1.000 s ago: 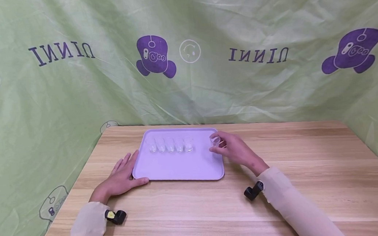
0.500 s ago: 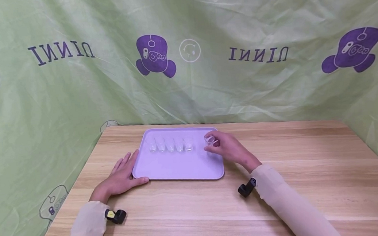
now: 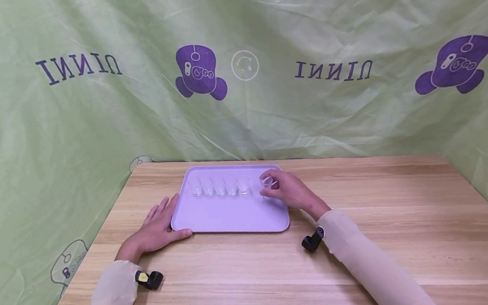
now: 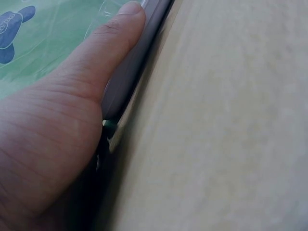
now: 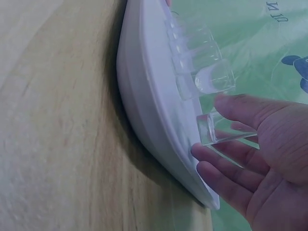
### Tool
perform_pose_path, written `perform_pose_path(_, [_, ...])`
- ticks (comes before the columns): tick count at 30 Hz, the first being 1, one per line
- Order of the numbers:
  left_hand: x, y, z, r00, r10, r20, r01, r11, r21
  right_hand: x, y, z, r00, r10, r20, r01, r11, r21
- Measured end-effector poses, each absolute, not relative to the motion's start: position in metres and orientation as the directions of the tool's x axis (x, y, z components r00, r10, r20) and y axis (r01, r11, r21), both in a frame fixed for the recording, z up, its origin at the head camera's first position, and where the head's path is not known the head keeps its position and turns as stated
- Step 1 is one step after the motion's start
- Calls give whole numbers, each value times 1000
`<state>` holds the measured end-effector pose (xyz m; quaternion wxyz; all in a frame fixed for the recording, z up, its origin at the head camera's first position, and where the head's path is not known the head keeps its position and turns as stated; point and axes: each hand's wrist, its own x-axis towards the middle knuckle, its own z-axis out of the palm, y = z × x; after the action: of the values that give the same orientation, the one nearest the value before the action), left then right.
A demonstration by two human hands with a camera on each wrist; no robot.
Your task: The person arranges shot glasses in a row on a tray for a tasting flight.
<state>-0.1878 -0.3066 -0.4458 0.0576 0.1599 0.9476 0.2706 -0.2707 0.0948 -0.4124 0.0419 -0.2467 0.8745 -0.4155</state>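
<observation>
My right hand point(image 3: 291, 189) pinches a small clear shot glass point(image 3: 266, 181) between thumb and fingers, over the right part of a pale purple tray point(image 3: 227, 217). In the right wrist view this glass point(image 5: 207, 130) is beside the thumb; whether its thick base touches the tray I cannot tell. To its left, several matching glasses point(image 3: 220, 187) stand upright in a row across the tray. The left hand point(image 3: 153, 232) rests at the tray's left front corner, fingers along the side, thumb point(image 4: 118, 33) extended at the front edge.
A wood-grain table point(image 3: 252, 274) bears the tray near its far edge. Behind and beside it hangs a green curtain point(image 3: 242, 124) with purple prints. Each sleeve carries a small black camera point(image 3: 313, 240) at the wrist.
The right hand has moved left with the shot glass, closer to the row, more slowly in the last half second. The left hand, the tray and the row of glasses have stayed put.
</observation>
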Motion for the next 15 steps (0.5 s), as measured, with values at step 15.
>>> perform_pose_path(15, [-188,-306,-444,-942,335,-25,270,800,536,-280,89,-417,-876,-468,119,-397,558,-729])
